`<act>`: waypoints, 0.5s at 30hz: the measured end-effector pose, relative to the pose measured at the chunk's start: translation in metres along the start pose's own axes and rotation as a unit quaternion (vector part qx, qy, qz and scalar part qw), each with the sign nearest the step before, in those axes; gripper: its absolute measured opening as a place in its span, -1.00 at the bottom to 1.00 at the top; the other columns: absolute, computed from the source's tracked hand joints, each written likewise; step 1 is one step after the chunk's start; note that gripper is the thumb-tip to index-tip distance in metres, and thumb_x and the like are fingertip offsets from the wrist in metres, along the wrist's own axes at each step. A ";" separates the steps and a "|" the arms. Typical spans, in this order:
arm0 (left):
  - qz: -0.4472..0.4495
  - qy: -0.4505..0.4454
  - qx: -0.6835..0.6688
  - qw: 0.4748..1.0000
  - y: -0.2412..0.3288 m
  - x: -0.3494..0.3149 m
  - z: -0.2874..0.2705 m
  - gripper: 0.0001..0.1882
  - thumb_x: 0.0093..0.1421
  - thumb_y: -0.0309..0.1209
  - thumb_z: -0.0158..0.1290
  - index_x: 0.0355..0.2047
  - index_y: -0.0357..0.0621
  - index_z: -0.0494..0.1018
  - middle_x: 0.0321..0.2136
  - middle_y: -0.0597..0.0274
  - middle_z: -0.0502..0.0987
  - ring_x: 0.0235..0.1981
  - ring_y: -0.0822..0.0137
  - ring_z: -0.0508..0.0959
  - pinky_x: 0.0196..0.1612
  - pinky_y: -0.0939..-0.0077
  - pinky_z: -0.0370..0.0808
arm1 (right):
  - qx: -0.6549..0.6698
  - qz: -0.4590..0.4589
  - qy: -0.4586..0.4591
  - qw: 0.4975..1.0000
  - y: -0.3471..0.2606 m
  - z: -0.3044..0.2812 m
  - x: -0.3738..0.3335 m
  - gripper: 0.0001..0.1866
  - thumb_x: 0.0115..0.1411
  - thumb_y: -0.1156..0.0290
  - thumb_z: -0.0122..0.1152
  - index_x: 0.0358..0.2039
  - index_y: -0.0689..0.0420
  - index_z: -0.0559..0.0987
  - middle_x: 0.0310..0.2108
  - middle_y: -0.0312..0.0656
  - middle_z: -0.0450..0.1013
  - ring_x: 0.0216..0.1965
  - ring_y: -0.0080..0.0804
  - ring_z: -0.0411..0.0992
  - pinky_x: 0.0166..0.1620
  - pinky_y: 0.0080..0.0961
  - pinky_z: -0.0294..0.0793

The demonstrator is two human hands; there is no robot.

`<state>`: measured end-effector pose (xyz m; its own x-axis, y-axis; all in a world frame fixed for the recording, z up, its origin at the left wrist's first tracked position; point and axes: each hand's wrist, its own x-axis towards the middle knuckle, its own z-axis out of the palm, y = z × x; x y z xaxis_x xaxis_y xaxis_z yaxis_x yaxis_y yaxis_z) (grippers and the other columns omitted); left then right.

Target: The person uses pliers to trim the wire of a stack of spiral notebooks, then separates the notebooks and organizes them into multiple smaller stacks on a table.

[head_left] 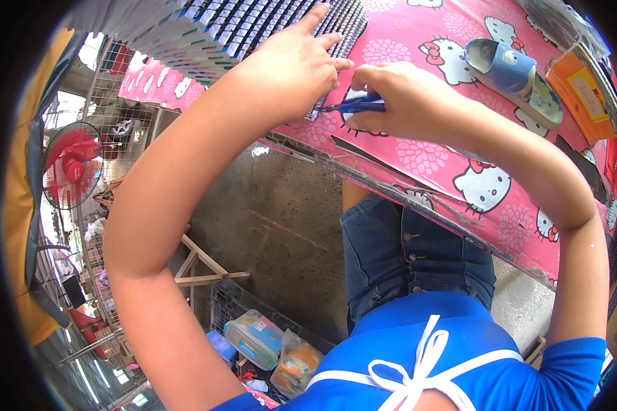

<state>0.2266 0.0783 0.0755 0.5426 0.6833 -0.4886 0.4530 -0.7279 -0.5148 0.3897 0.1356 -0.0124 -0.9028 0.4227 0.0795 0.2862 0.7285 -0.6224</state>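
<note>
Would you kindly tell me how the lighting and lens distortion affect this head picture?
In the head view, black fills the corners and a yellow sheet bows at left; there too, patches near the red fan wash out, the floor looks dimmer, and the left hand and right hand look fairly sharp.

Blu top (377,335); wht bow (413,385); denim (445,257)

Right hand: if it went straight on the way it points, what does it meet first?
Probably the left hand, just left of the right hand and its blue-handled tool; their relative heights are unclear.
</note>
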 end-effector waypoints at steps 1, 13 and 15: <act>-0.008 -0.003 0.002 1.000 0.000 0.001 -0.002 -0.73 0.10 -0.33 -0.07 -0.31 -0.16 0.56 -0.11 0.25 0.52 0.08 0.23 0.37 0.29 -0.04 -0.01 | -0.059 -0.048 0.063 0.995 0.006 0.007 -0.009 -0.57 0.02 0.15 0.30 -0.21 0.21 0.49 -0.40 -0.01 0.46 -0.29 -0.17 0.47 -0.23 -0.24 0.43; -0.033 0.028 -0.032 0.999 0.001 0.006 -0.005 -0.80 0.00 -0.39 0.01 -0.40 -0.17 0.57 -0.31 0.17 0.58 0.02 0.21 0.43 0.28 -0.02 0.03 | -0.097 -0.082 0.069 0.990 0.008 0.025 -0.015 -0.57 -0.02 0.19 0.30 -0.19 0.15 0.46 -0.26 -0.10 0.38 -0.14 -0.13 0.38 -0.07 -0.17 0.31; -0.034 0.032 -0.058 0.997 0.000 0.002 -0.006 -0.81 -0.02 -0.41 0.02 -0.43 -0.18 0.57 -0.34 0.14 0.58 0.01 0.21 0.44 0.27 -0.01 0.04 | -0.125 -0.116 0.124 0.978 0.010 0.026 -0.020 -0.58 -0.02 0.19 0.29 -0.20 0.16 0.47 -0.27 -0.10 0.38 -0.17 -0.12 0.38 -0.09 -0.18 0.32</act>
<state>0.2321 0.0795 0.0784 0.5497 0.7293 -0.4074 0.5669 -0.6839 -0.4593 0.4027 0.1208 -0.0406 -0.8563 0.3255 0.4010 0.1805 0.9161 -0.3581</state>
